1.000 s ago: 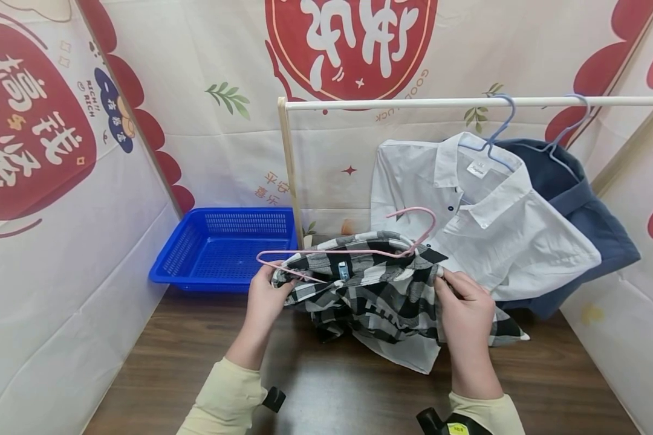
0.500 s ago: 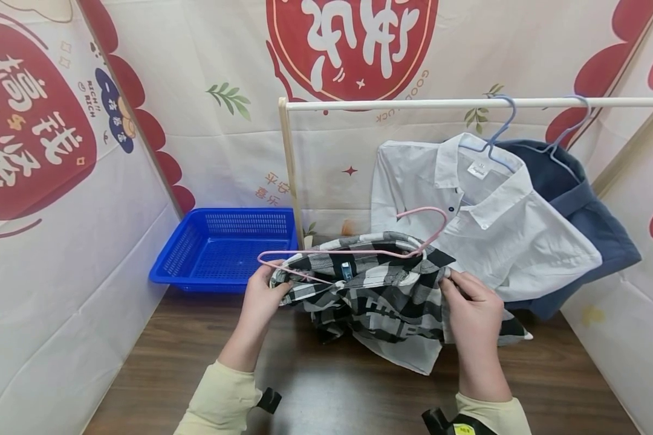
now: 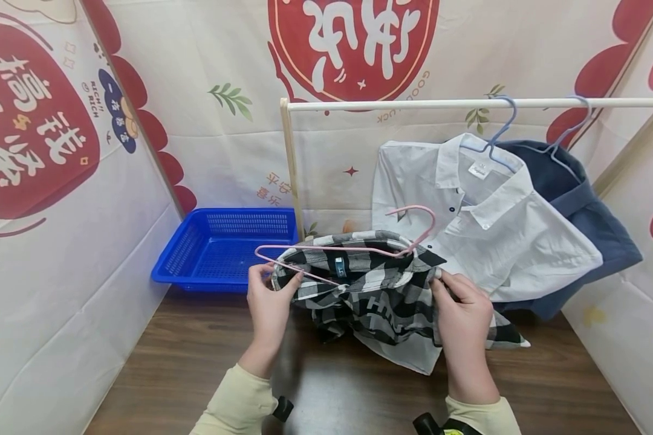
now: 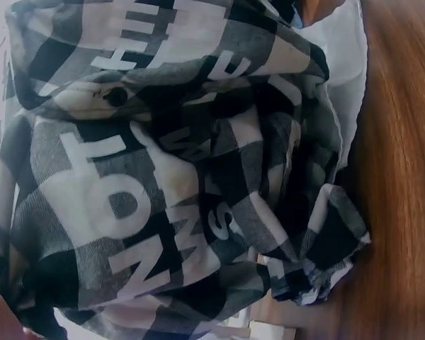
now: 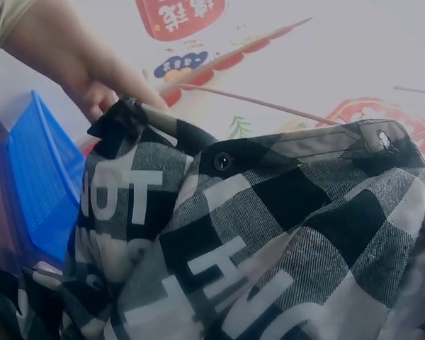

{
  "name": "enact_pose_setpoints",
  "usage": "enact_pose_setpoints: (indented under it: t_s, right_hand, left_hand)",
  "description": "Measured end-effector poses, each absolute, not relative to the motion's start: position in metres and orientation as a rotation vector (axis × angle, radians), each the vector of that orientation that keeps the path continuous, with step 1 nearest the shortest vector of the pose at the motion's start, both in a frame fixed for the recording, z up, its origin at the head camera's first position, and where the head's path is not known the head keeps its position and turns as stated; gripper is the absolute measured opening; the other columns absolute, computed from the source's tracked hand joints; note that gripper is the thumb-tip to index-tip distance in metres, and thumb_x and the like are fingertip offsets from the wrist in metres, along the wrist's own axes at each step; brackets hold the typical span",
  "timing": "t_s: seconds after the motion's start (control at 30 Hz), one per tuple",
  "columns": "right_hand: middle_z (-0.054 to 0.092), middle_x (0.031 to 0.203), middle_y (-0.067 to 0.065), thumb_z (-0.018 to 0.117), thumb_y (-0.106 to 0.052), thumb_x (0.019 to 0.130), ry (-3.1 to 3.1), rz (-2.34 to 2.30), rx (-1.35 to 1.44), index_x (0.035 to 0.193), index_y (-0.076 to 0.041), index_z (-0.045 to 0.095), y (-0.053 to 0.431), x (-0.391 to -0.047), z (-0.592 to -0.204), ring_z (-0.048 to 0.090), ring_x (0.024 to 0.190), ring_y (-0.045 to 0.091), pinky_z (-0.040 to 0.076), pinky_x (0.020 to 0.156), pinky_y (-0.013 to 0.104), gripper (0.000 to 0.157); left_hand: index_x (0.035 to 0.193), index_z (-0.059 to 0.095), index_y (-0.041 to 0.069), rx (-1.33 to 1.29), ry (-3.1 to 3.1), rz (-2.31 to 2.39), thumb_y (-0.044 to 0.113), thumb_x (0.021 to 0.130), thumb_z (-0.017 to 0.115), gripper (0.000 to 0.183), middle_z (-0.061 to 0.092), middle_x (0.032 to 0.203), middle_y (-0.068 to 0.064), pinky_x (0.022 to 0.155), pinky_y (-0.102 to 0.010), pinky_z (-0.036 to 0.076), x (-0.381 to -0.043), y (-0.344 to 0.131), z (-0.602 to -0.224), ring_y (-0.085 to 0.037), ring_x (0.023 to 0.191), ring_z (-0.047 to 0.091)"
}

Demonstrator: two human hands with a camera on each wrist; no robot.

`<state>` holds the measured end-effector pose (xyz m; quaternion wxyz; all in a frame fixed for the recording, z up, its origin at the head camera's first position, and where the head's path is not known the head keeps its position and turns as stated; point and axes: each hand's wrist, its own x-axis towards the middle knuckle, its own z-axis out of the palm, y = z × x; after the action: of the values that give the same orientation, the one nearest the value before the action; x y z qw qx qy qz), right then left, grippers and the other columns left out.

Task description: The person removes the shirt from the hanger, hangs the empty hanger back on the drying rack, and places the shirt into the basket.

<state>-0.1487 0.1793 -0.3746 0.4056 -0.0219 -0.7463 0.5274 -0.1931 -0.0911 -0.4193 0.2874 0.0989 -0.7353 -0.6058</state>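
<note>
A black, white and grey checked shirt (image 3: 389, 314) with printed letters hangs bunched between both hands, over the table. A pink clothes hanger (image 3: 326, 248) sits partly inside its neck opening, its hook pointing up and its left end still outside the cloth. My left hand (image 3: 269, 305) pinches the shirt's edge at the left, just under that hanger end. With thumb and fingers, my right hand (image 3: 464, 308) pinches the opposite edge of the shirt. White printed letters fill the shirt front (image 4: 127, 205) in the left wrist view. A button (image 5: 223, 162) shows on the collar in the right wrist view.
Behind stands a clothes rack (image 3: 413, 104) with a white rail. A white shirt (image 3: 413, 169) and a dark blue garment (image 3: 604, 223) hang on it from blue hangers. A blue plastic basket (image 3: 168, 266) stands at the left on the wooden table (image 3: 158, 356). Printed cloth walls enclose the table.
Both hands shift slightly right, then the right hand comes back left with the shirt and hanger. The left thumb now lies higher and further over the shirt's edge.
</note>
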Motion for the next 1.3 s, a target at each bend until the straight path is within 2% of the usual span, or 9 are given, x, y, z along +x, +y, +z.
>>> enact_pose_setpoints:
  t_s: [0.1, 0.33, 0.57, 0.8, 0.9, 1.0, 1.13, 1.23, 1.3]
  right_hand:
    - [0.061, 0.076, -0.028, 0.073, 0.009, 0.080, -1.878, 1.334, -0.027, 0.092, 0.004, 0.077, 0.178, -0.148, -0.373, 0.056, 0.070, -0.006, 0.031, 0.082, 0.019, 0.013]
    - [0.062, 0.078, -0.026, 0.073, 0.011, 0.079, -1.910, 1.357, 0.043, 0.092, 0.006, 0.076, 0.173, -0.144, -0.369, 0.057, 0.073, -0.007, 0.029, 0.082, 0.019, 0.014]
    - [0.064, 0.078, -0.022, 0.073, 0.012, 0.078, -1.926, 1.359, 0.086, 0.092, 0.006, 0.076, 0.167, -0.141, -0.369, 0.057, 0.073, -0.009, 0.028, 0.078, 0.018, 0.015]
    - [0.062, 0.079, -0.027, 0.075, 0.009, 0.078, -1.937, 1.358, 0.063, 0.092, 0.004, 0.077, 0.166, -0.141, -0.371, 0.056, 0.074, -0.012, 0.028, 0.077, 0.020, 0.015]
    - [0.065, 0.079, -0.022, 0.075, 0.009, 0.078, -1.942, 1.369, 0.036, 0.093, 0.004, 0.076, 0.168, -0.142, -0.370, 0.056, 0.073, -0.011, 0.029, 0.077, 0.017, 0.016]
    - [0.069, 0.078, -0.010, 0.074, 0.010, 0.079, -1.952, 1.379, 0.019, 0.093, 0.004, 0.076, 0.170, -0.141, -0.369, 0.056, 0.072, -0.009, 0.034, 0.075, 0.013, 0.016]
    - [0.070, 0.079, -0.002, 0.072, 0.010, 0.080, -1.966, 1.392, 0.010, 0.094, 0.006, 0.076, 0.174, -0.142, -0.369, 0.055, 0.070, -0.006, 0.037, 0.071, 0.013, 0.015]
    - [0.068, 0.080, -0.014, 0.071, 0.011, 0.080, -1.965, 1.416, 0.003, 0.095, 0.007, 0.075, 0.178, -0.143, -0.370, 0.056, 0.073, -0.005, 0.039, 0.069, 0.011, 0.016]
    - [0.066, 0.081, -0.021, 0.071, 0.011, 0.081, -1.972, 1.421, -0.008, 0.097, 0.008, 0.074, 0.181, -0.143, -0.370, 0.056, 0.074, -0.005, 0.041, 0.064, 0.011, 0.017]
  left_hand:
    - [0.094, 0.052, 0.007, 0.242, -2.028, -1.495, 0.019, 0.067, 0.091, 0.049, 0.056, 0.090, -0.007, 0.067, -0.034, 0.039, -0.195, -0.089, -0.421, -0.023, 0.080, 0.050]
    - [0.089, 0.049, 0.006, 0.179, -2.082, -1.336, 0.007, 0.065, 0.089, 0.047, 0.054, 0.093, -0.010, 0.082, -0.043, 0.043, -0.202, -0.089, -0.426, -0.030, 0.097, 0.055]
    - [0.086, 0.048, 0.006, 0.204, -2.018, -1.329, 0.004, 0.069, 0.082, 0.038, 0.053, 0.091, -0.010, 0.082, -0.042, 0.042, -0.209, -0.093, -0.429, -0.031, 0.094, 0.055]
    - [0.084, 0.048, 0.006, 0.198, -2.010, -1.313, -0.005, 0.068, 0.076, 0.034, 0.053, 0.088, -0.011, 0.079, -0.043, 0.042, -0.212, -0.097, -0.431, -0.032, 0.090, 0.054]
    - [0.083, 0.049, 0.005, 0.213, -1.992, -1.340, -0.008, 0.067, 0.073, 0.032, 0.057, 0.087, -0.010, 0.075, -0.043, 0.042, -0.211, -0.098, -0.431, -0.031, 0.085, 0.054]
    - [0.087, 0.051, 0.005, 0.238, -1.957, -1.432, -0.005, 0.069, 0.075, 0.032, 0.065, 0.088, -0.009, 0.073, -0.039, 0.044, -0.209, -0.100, -0.430, -0.027, 0.082, 0.057]
    - [0.098, 0.057, 0.001, 0.237, -1.922, -1.583, -0.005, 0.072, 0.076, 0.033, 0.071, 0.095, -0.011, 0.079, -0.035, 0.047, -0.207, -0.102, -0.427, -0.021, 0.087, 0.064]
    - [0.103, 0.064, -0.002, 0.201, -1.948, -1.597, -0.007, 0.073, 0.074, 0.032, 0.071, 0.101, -0.014, 0.088, -0.038, 0.047, -0.205, -0.104, -0.426, -0.022, 0.099, 0.065]
    - [0.102, 0.068, -0.002, 0.180, -1.989, -1.564, -0.007, 0.074, 0.074, 0.029, 0.071, 0.100, -0.014, 0.087, -0.040, 0.048, -0.203, -0.105, -0.424, -0.024, 0.099, 0.065]
